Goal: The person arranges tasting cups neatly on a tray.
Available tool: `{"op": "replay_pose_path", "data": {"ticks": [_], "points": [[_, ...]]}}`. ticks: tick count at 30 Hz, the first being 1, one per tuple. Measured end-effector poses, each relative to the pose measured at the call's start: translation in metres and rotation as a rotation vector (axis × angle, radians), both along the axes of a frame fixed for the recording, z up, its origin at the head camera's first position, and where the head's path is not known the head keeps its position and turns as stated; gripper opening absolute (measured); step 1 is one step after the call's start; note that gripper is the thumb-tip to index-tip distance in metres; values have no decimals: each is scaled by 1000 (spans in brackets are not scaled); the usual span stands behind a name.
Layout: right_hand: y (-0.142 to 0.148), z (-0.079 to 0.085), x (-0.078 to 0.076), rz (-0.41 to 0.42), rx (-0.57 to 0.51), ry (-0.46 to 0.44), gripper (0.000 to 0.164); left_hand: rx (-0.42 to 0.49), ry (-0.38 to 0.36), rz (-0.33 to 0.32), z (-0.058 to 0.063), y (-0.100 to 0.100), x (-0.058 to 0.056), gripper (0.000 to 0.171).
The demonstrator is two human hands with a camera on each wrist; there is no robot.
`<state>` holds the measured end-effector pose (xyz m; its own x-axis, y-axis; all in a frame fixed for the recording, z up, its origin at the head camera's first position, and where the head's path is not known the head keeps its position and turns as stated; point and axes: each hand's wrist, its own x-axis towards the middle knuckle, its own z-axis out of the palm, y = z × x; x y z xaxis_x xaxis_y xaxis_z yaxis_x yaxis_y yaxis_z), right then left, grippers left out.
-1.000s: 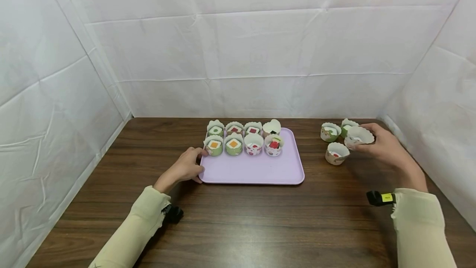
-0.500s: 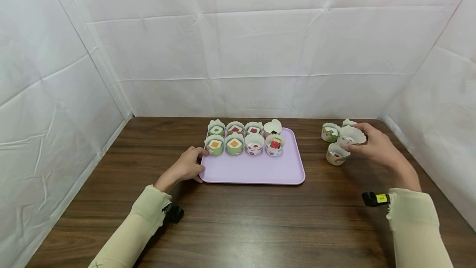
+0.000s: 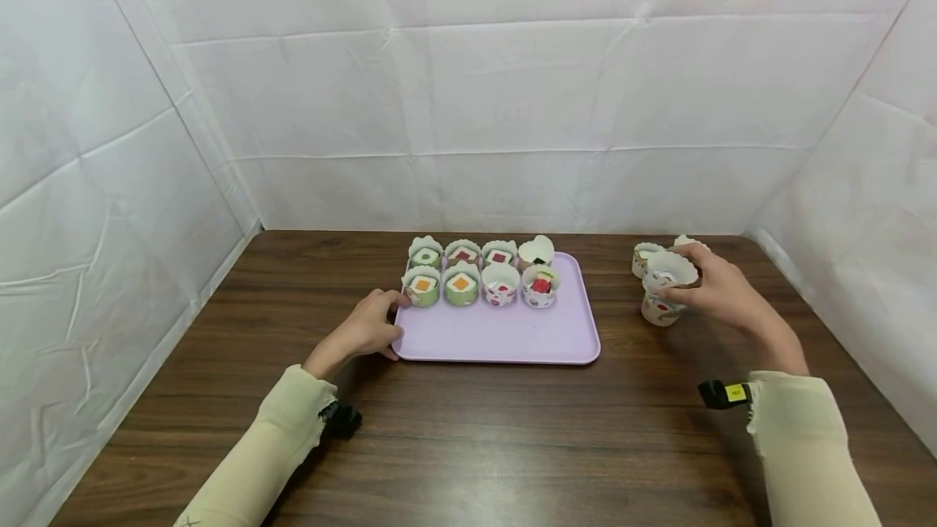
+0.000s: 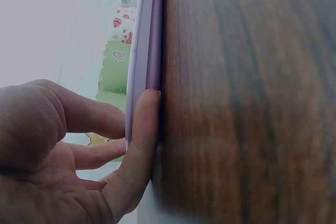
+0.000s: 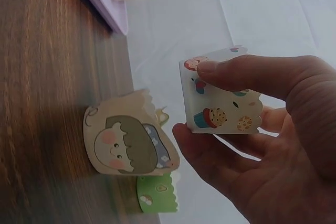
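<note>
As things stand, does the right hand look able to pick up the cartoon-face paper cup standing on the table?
Probably not yet: the cartoon-face paper cup is close, but the right hand grips a cupcake-print paper cup, so it would likely have to put that down first.

Brown table (image 3: 512, 446); lilac tray (image 3: 498, 340); cups (image 3: 660, 316)

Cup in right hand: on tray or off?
Off. In the head view, the right hand grips the cup to the right of the tray, not over it.

Creased white walls (image 3: 512, 88), brown table (image 3: 498, 437)
</note>
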<state>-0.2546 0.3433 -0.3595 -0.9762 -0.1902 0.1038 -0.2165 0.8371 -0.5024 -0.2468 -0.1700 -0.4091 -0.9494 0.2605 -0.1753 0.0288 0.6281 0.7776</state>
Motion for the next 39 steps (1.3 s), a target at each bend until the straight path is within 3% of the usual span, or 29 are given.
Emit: {"op": "replay_pose_path", "data": {"ticks": [26, 39], "points": [[-24, 1, 0, 73, -31, 62, 71, 2, -13, 5, 1, 0, 0, 55], [-38, -1, 1, 121, -35, 36, 71, 6, -4, -2, 1, 1, 1, 54]]}}
